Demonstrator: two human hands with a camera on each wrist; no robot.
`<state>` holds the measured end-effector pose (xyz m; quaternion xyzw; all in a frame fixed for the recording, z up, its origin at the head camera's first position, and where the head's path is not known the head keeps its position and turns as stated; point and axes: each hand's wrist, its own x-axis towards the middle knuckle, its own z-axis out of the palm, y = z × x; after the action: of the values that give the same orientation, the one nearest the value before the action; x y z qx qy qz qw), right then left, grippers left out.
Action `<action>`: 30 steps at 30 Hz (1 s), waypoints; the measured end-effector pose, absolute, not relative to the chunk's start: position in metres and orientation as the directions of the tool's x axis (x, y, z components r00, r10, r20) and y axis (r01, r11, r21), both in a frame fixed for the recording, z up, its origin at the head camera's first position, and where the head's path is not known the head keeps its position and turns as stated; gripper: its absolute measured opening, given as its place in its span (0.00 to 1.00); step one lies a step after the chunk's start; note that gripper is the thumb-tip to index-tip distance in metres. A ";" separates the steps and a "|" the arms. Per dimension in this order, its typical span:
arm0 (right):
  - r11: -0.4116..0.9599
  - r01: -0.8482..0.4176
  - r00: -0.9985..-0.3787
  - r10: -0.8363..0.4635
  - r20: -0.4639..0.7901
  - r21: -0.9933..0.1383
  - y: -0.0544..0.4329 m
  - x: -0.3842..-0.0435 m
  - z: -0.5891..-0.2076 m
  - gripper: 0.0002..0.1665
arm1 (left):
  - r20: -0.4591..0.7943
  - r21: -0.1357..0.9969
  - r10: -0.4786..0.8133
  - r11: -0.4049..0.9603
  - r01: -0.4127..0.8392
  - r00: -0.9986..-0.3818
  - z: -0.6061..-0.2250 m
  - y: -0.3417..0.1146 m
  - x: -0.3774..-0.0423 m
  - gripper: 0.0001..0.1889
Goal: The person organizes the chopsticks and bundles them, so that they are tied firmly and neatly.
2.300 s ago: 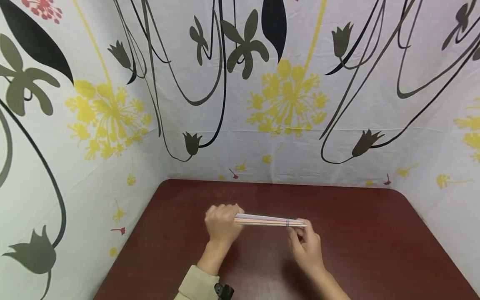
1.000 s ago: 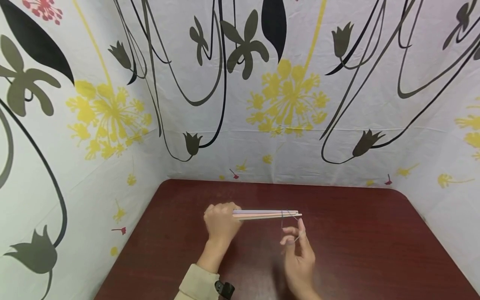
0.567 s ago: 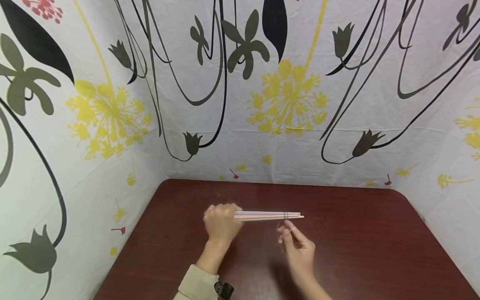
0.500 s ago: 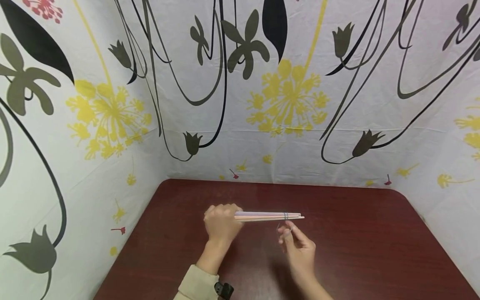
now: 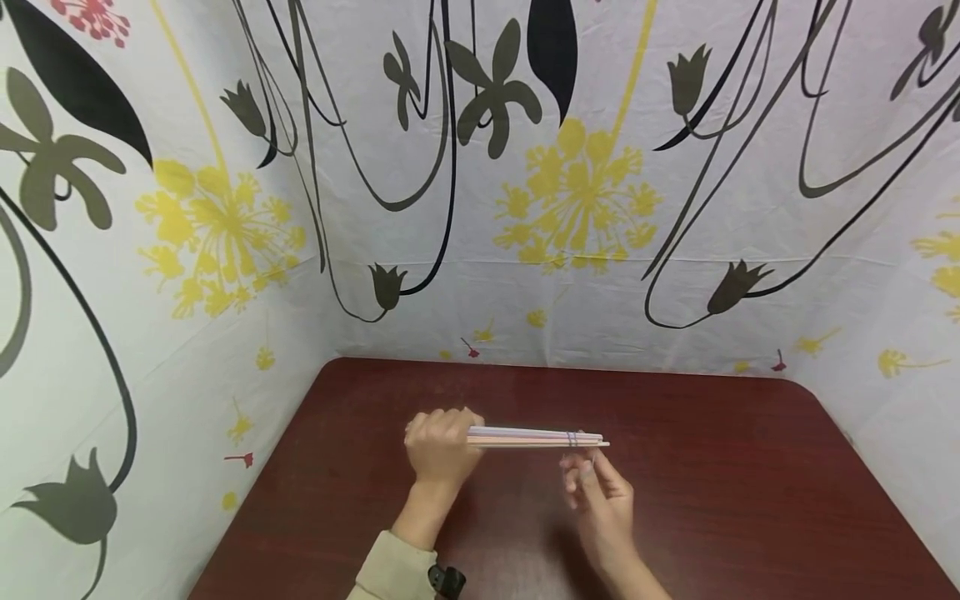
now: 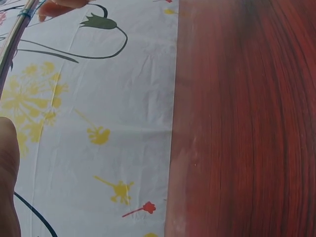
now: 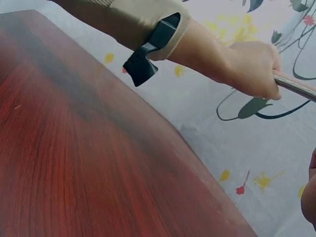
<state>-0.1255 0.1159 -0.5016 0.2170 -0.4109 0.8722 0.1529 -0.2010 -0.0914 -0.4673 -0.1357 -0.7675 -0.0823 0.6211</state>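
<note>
My left hand (image 5: 442,446) grips one end of a bundle of thin pastel sticks (image 5: 521,437), like chopsticks, held level above the table. A thin blue-grey rubber band (image 5: 572,439) circles the bundle near its right end; it also shows as a band (image 6: 25,13) in the left wrist view. Just under that end is my right hand (image 5: 606,508), its fingers curled at the band, apparently holding a loop of it that is barely visible. In the right wrist view my left hand (image 7: 254,69) holds the sticks (image 7: 296,86); the banded end is out of frame.
The dark red wooden table (image 5: 720,483) has rounded far corners. Behind and beside it hangs a white cloth (image 5: 585,308) printed with flowers. A black wrist camera (image 5: 447,582) sits at my left sleeve (image 5: 393,568).
My right hand first touched the stick ends, then drew a stretched loop of band below them. Its fingers are now closer to the bundle again. The left hand keeps its grip.
</note>
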 end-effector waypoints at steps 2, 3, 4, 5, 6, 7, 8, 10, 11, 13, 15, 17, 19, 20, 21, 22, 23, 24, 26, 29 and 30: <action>-0.599 -0.465 -0.843 0.076 0.532 -0.652 0.118 -0.125 -0.501 0.23 | 0.984 -0.061 0.112 0.944 0.323 -0.141 -0.467 -0.093 -0.202 0.16; -0.583 -0.481 -0.832 0.069 0.550 -0.655 0.120 -0.125 -0.500 0.23 | 0.987 -0.072 0.115 0.941 0.330 -0.115 -0.467 -0.094 -0.203 0.16; -0.585 -0.490 -0.822 0.064 0.566 -0.646 0.121 -0.126 -0.499 0.24 | 0.989 -0.082 0.119 0.939 0.334 -0.090 -0.466 -0.094 -0.204 0.17; -0.581 -0.502 -0.810 0.058 0.583 -0.640 0.122 -0.126 -0.498 0.24 | 0.990 -0.091 0.121 0.936 0.341 -0.066 -0.466 -0.095 -0.204 0.17; -0.588 -0.509 -0.801 0.054 0.597 -0.629 0.123 -0.126 -0.497 0.24 | 0.991 -0.099 0.122 0.933 0.345 -0.046 -0.465 -0.096 -0.205 0.18; -0.597 -0.517 -0.788 0.051 0.613 -0.614 0.124 -0.126 -0.496 0.24 | 0.992 -0.106 0.123 0.931 0.348 -0.027 -0.464 -0.096 -0.205 0.19; -0.610 -0.522 -0.775 0.047 0.631 -0.596 0.125 -0.127 -0.495 0.24 | 0.992 -0.113 0.124 0.930 0.350 -0.010 -0.463 -0.097 -0.205 0.19; -0.636 -0.532 -0.747 0.040 0.664 -0.560 0.126 -0.127 -0.494 0.23 | 0.992 -0.126 0.127 0.926 0.356 0.020 -0.460 -0.098 -0.205 0.21; -0.639 -0.535 -0.737 0.034 0.675 -0.553 0.127 -0.128 -0.493 0.23 | 0.991 -0.133 0.130 0.923 0.361 0.034 -0.457 -0.098 -0.205 0.21; -0.648 -0.535 -0.726 0.025 0.688 -0.542 0.129 -0.128 -0.493 0.24 | 0.988 -0.154 0.139 0.917 0.367 0.066 -0.453 -0.099 -0.203 0.21; -0.651 -0.535 -0.723 0.021 0.691 -0.540 0.129 -0.128 -0.493 0.24 | 0.984 -0.175 0.149 0.910 0.375 0.097 -0.448 -0.100 -0.202 0.21; -0.639 -0.540 -0.727 0.025 0.686 -0.548 0.130 -0.127 -0.493 0.23 | 0.980 -0.195 0.159 0.904 0.381 0.123 -0.444 -0.100 -0.200 0.20; -0.619 -0.546 -0.739 0.039 0.672 -0.565 0.130 -0.127 -0.493 0.21 | 0.976 -0.209 0.166 0.899 0.385 0.142 -0.441 -0.101 -0.199 0.20; -0.594 -0.561 -0.741 0.048 0.670 -0.577 0.130 -0.127 -0.492 0.20 | 0.975 -0.213 0.168 0.897 0.388 0.148 -0.441 -0.101 -0.199 0.20; -0.553 -0.584 -0.738 0.057 0.673 -0.594 0.130 -0.127 -0.491 0.20 | 0.974 -0.216 0.169 0.895 0.390 0.152 -0.440 -0.101 -0.198 0.20; -0.497 -0.618 -0.727 0.068 0.683 -0.609 0.131 -0.128 -0.491 0.18 | 0.974 -0.217 0.169 0.894 0.391 0.154 -0.440 -0.102 -0.198 0.20; -0.440 -0.648 -0.715 0.073 0.695 -0.621 0.132 -0.130 -0.490 0.17 | 0.974 -0.216 0.168 0.894 0.393 0.155 -0.440 -0.102 -0.198 0.20; -0.376 -0.680 -0.699 0.074 0.712 -0.629 0.134 -0.131 -0.488 0.16 | 0.974 -0.215 0.167 0.893 0.395 0.154 -0.440 -0.102 -0.198 0.20; -0.259 -0.744 -0.649 0.061 0.758 -0.616 0.138 -0.136 -0.485 0.15 | 0.975 -0.212 0.166 0.892 0.398 0.148 -0.441 -0.102 -0.198 0.21; -0.159 -0.792 -0.599 0.014 0.801 -0.589 0.142 -0.142 -0.482 0.14 | 0.976 -0.211 0.168 0.891 0.402 0.138 -0.442 -0.100 -0.195 0.21; -0.139 -0.801 -0.588 -0.006 0.809 -0.583 0.143 -0.144 -0.481 0.14 | 0.976 -0.211 0.170 0.891 0.402 0.135 -0.443 -0.099 -0.194 0.21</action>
<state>-0.1439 0.1432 -0.4807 0.3442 -0.5858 0.6714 0.2959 -0.1943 -0.0992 -0.4428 -0.2193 -0.6528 -0.0804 0.7206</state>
